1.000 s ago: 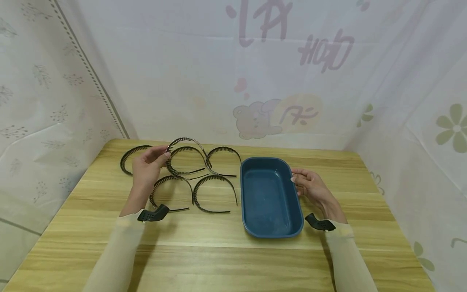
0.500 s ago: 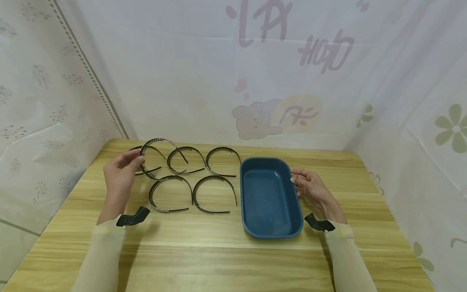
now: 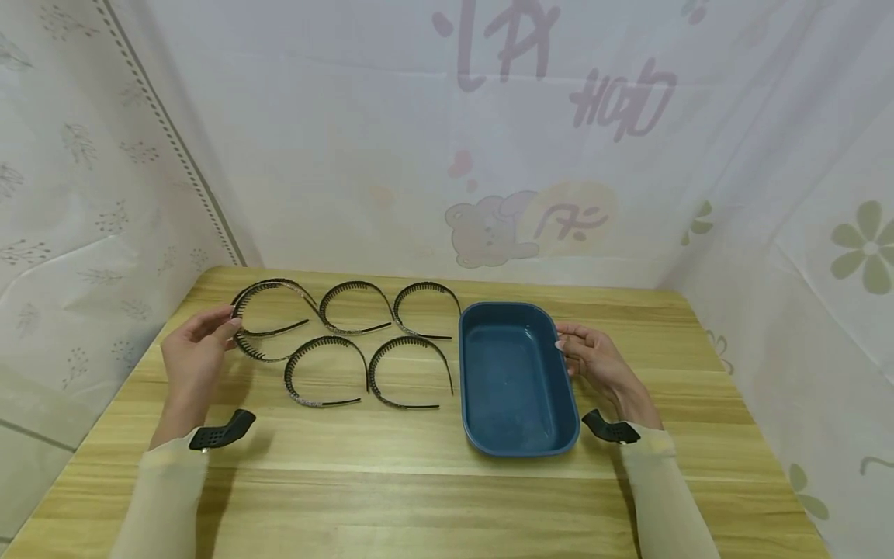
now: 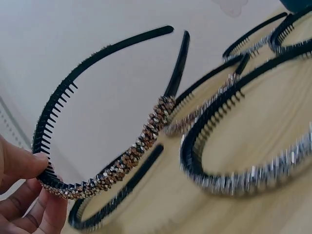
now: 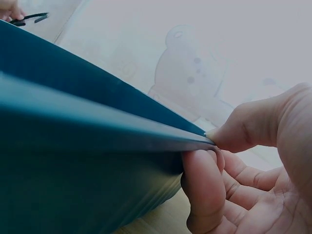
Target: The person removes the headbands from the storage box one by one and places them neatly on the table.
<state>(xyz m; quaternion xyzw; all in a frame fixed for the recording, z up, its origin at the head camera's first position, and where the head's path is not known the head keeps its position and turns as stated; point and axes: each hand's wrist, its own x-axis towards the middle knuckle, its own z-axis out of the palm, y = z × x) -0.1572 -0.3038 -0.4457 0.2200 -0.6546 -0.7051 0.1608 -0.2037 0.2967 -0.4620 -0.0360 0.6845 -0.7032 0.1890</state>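
Note:
My left hand (image 3: pixel 199 349) pinches a black toothed headband (image 4: pixel 129 163) between thumb and fingers at its left side. Bronze-coloured beads cover part of this headband, and in the left wrist view it is raised above the table. Below it, overlapping it in the head view, lies another headband (image 4: pixel 139 173) at the far left. My right hand (image 3: pixel 601 361) grips the right rim of a blue rectangular basin (image 3: pixel 513 373), thumb on top and fingers underneath. Inside the basin only its bare bottom shows.
Two more headbands (image 3: pixel 358 284) (image 3: pixel 427 285) lie in the back row, and another two (image 3: pixel 327 339) (image 3: pixel 410 339) in front. All rest on the wooden table (image 3: pixel 391 505) left of the basin. A printed curtain (image 3: pixel 335 155) stands behind.
My left hand has carried the held headband leftward and lower, from over the middle back headband to over the far-left one. My right hand and the basin stay in place.

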